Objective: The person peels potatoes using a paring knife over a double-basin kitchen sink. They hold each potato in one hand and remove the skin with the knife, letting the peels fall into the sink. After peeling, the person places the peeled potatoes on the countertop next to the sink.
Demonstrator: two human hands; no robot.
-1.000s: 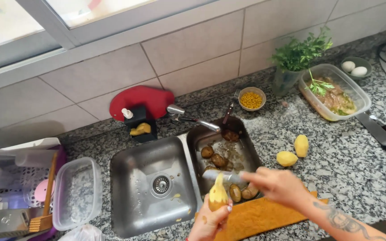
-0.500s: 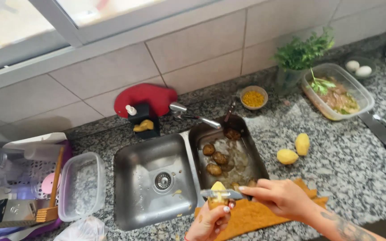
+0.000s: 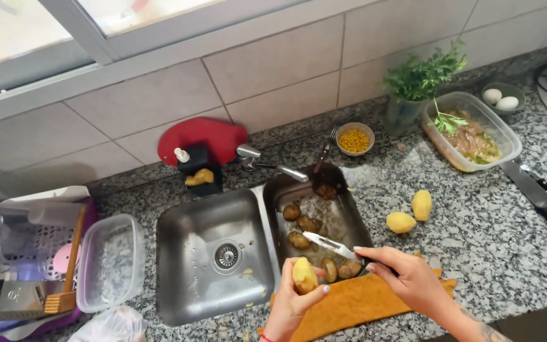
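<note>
My left hand [image 3: 292, 304] holds a partly peeled yellow potato [image 3: 304, 276] upright over the front edge of the sink. My right hand [image 3: 406, 278] grips a peeler [image 3: 330, 244], its blade pointing left, raised just above and to the right of the potato. Below them, several unpeeled brown potatoes [image 3: 303, 223] lie in the small right sink basin [image 3: 289, 190]. An orange cloth [image 3: 356, 304] lies on the counter under my hands. Two peeled potatoes [image 3: 411, 213] rest on the granite counter to the right.
The large left basin [image 3: 191, 240] holds scraps. A clear tub [image 3: 110, 261] and a dish rack [image 3: 20, 266] stand left. Behind are the tap [image 3: 267, 163], a corn bowl [image 3: 355, 139], herbs in a glass [image 3: 419, 82], a food container [image 3: 473, 133], eggs [image 3: 500, 99], and a knife [image 3: 542, 197].
The peeler has lifted off the potato and moved up and to the right. My left hand has turned the potato upright.
</note>
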